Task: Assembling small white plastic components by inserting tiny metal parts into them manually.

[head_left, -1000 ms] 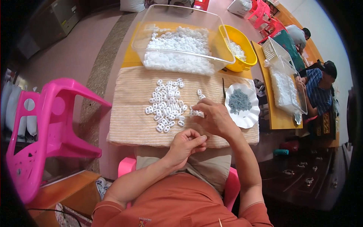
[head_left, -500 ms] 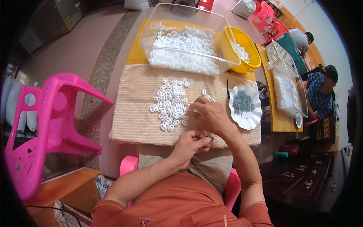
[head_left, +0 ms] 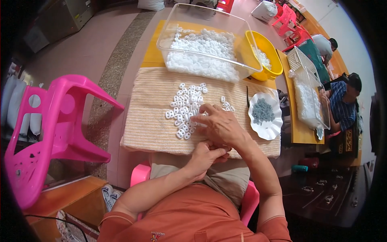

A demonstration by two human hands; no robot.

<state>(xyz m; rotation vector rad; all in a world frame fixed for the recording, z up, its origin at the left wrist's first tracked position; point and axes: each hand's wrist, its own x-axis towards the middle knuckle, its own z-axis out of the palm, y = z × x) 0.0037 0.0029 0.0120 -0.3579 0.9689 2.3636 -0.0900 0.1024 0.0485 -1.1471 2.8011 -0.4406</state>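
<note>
Small white oval plastic pieces with two holes (head_left: 181, 99) lie in a loose pile on a striped cream towel (head_left: 147, 129). My right hand (head_left: 221, 125) reaches over the pile's right side, fingers apart, with the fingertips at the nearest pieces. Below it, by the towel's front edge, my left hand (head_left: 204, 159) is closed, thumb pressed against the fingers. Whatever it holds is hidden. Several more white pieces (head_left: 227, 105) lie beyond my right hand. To the right, a white scalloped plate (head_left: 269, 130) carries a heap of small grey-green pieces (head_left: 263, 111).
A clear plastic bin (head_left: 201, 60) of white pieces stands at the back, beside a yellow tub (head_left: 272, 73). A pink stool (head_left: 76, 133) stands left. At right, two people work near a second table (head_left: 300, 135) with another clear bin (head_left: 308, 99).
My right hand has shifted left across the pile, its fingers more spread. My left hand stays closed near the front edge. The whole view has shifted slightly.
</note>
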